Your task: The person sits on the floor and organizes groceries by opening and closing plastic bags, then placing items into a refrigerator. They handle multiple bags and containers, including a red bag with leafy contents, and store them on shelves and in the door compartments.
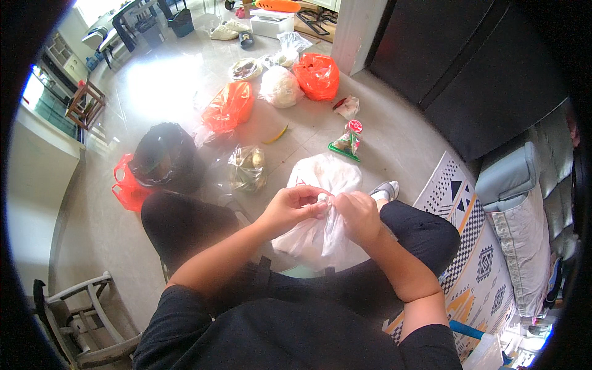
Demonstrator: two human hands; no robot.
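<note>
A full white plastic bag (323, 171) sits on the floor between my knees, its top gathered into a twisted neck. My left hand (296, 206) pinches a small white knotted end of the bag between thumb and fingers. Right beside it, my right hand (358, 215) is closed around another part of the gathered plastic. Just ahead and to the left lies a clear bag (248, 169) with pale, rounded produce inside. What the white bag contains is hidden.
To the left stands a black-lined bin (164, 155) beside a red bag (124, 185). Orange bags (229, 106), a white bundle (280, 87), a yellow-green pepper (276, 135) and a red-lidded jar (354, 127) lie ahead. A patterned rug (481, 259) and sofa (518, 240) are at right.
</note>
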